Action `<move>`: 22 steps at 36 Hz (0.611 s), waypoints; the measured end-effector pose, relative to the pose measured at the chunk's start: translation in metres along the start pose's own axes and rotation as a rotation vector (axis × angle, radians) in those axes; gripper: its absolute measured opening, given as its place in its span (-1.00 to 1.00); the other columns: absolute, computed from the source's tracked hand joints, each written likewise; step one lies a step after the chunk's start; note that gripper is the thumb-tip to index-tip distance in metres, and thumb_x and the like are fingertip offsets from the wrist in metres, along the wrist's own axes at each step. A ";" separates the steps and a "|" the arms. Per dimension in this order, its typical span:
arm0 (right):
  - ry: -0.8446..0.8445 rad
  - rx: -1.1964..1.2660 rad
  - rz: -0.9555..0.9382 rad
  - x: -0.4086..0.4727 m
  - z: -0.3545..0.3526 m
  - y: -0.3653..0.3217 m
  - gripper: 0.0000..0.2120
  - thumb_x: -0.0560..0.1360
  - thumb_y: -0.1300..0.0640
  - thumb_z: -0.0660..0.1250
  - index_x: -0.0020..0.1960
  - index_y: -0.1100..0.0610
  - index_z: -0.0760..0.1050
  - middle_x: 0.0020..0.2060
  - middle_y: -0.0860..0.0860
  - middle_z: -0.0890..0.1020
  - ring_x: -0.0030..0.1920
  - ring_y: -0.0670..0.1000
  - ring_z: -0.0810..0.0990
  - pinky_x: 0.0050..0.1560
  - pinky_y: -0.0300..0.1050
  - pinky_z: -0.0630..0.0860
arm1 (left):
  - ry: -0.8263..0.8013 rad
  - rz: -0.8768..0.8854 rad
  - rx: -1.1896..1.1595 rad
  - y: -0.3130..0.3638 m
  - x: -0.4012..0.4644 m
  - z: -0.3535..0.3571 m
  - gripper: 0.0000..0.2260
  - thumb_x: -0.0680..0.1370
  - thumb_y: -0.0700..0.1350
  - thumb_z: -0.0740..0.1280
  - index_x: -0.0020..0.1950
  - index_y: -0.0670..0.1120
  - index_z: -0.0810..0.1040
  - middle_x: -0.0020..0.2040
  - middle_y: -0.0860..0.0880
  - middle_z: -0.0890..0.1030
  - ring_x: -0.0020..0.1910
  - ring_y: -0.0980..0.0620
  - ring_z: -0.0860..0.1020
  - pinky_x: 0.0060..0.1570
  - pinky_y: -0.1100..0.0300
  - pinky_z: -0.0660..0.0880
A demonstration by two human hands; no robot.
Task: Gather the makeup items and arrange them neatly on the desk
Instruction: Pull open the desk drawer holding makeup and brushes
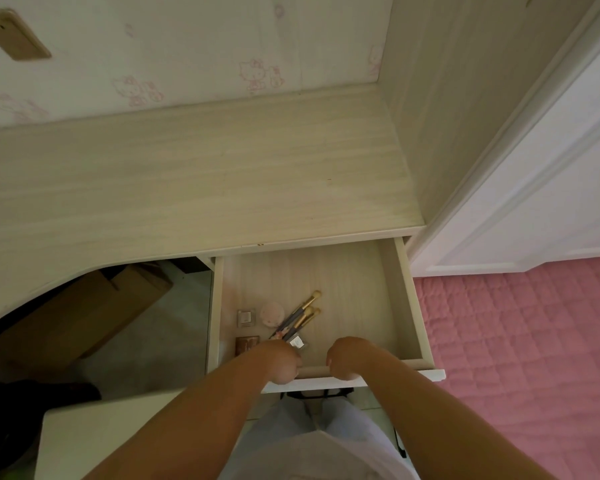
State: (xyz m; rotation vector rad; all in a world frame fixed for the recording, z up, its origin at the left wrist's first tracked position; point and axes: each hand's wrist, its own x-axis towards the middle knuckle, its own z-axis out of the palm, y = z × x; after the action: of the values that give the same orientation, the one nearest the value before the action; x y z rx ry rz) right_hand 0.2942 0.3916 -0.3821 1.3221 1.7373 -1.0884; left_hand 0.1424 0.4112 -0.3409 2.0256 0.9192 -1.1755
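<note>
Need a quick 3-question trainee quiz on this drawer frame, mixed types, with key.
1. True or false: the pale wooden desk drawer is pulled open.
2. Where do the gold-ferruled makeup brushes lie? A) on the desktop B) inside the drawer C) on the pink quilted cover
3. Fill in: the round pink powder puff sits between the small square compact and the ____.

Key: 1 true. 2 B. 3 brushes. Both hands, left and right, are at the drawer's front edge; their grip cannot be made out.
</note>
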 end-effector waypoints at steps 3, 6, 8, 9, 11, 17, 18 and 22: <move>-0.012 -0.012 -0.002 -0.001 0.002 -0.001 -0.62 0.55 0.12 0.10 0.33 0.14 0.42 0.26 0.07 0.51 0.22 0.08 0.49 0.25 -0.03 0.43 | 0.021 0.031 -0.024 -0.003 -0.001 0.005 -0.68 0.64 -0.19 0.02 0.29 -0.23 0.44 0.31 -0.18 0.44 0.22 -0.14 0.42 0.15 0.07 0.33; -0.027 -0.016 -0.006 -0.002 0.004 -0.002 -0.62 0.57 0.12 0.09 0.34 0.15 0.41 0.27 0.07 0.50 0.23 0.07 0.48 0.27 -0.03 0.43 | 0.017 0.035 -0.051 -0.003 -0.003 0.009 -0.69 0.64 -0.19 0.02 0.26 -0.23 0.45 0.28 -0.19 0.46 0.21 -0.15 0.43 0.16 0.05 0.34; -0.033 -0.016 -0.008 -0.003 0.006 -0.002 -0.62 0.57 0.11 0.10 0.34 0.15 0.41 0.28 0.07 0.50 0.24 0.08 0.48 0.28 -0.03 0.42 | 0.015 0.040 -0.051 -0.002 -0.003 0.010 -0.71 0.63 -0.20 0.02 0.19 -0.26 0.46 0.23 -0.23 0.48 0.17 -0.18 0.44 0.12 0.02 0.36; -0.036 -0.017 -0.008 -0.003 0.007 -0.002 -0.63 0.57 0.11 0.10 0.34 0.16 0.41 0.27 0.07 0.50 0.23 0.08 0.49 0.27 -0.04 0.43 | 0.016 0.042 -0.043 -0.001 -0.004 0.010 -0.72 0.62 -0.22 0.02 0.17 -0.27 0.47 0.20 -0.25 0.49 0.15 -0.19 0.45 0.11 0.01 0.37; -0.036 -0.018 -0.008 -0.004 0.008 -0.002 -0.63 0.57 0.12 0.11 0.33 0.17 0.42 0.25 0.08 0.52 0.20 0.08 0.50 0.24 -0.05 0.44 | 0.019 0.049 -0.024 0.000 -0.004 0.011 -0.72 0.62 -0.23 0.03 0.16 -0.27 0.47 0.18 -0.26 0.49 0.13 -0.20 0.46 0.09 0.00 0.38; -0.034 -0.012 -0.014 -0.004 0.014 -0.002 -0.64 0.57 0.12 0.11 0.31 0.19 0.42 0.23 0.09 0.52 0.18 0.09 0.50 0.22 -0.04 0.44 | 0.016 0.052 0.002 0.002 -0.002 0.015 -0.70 0.63 -0.22 0.01 0.19 -0.26 0.47 0.19 -0.24 0.48 0.14 -0.19 0.46 0.07 0.01 0.37; -0.035 -0.017 -0.016 -0.004 0.015 -0.002 -0.64 0.58 0.12 0.11 0.32 0.19 0.42 0.24 0.10 0.52 0.19 0.10 0.50 0.24 -0.03 0.44 | 0.016 0.050 0.002 0.002 -0.002 0.015 -0.70 0.63 -0.22 0.01 0.18 -0.26 0.48 0.18 -0.24 0.48 0.13 -0.19 0.46 0.07 0.01 0.38; -0.023 -0.013 -0.011 -0.004 0.020 -0.002 -0.63 0.57 0.12 0.12 0.34 0.17 0.40 0.27 0.08 0.50 0.23 0.09 0.48 0.28 -0.01 0.41 | 0.017 0.034 -0.001 0.004 -0.001 0.019 -0.70 0.63 -0.21 0.01 0.19 -0.26 0.47 0.19 -0.24 0.47 0.13 -0.19 0.47 0.06 0.01 0.37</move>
State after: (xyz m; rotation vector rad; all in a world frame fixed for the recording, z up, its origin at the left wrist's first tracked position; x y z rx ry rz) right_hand 0.2940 0.3717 -0.3863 1.2884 1.7344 -1.0925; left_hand 0.1368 0.3941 -0.3473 2.0454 0.8905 -1.1408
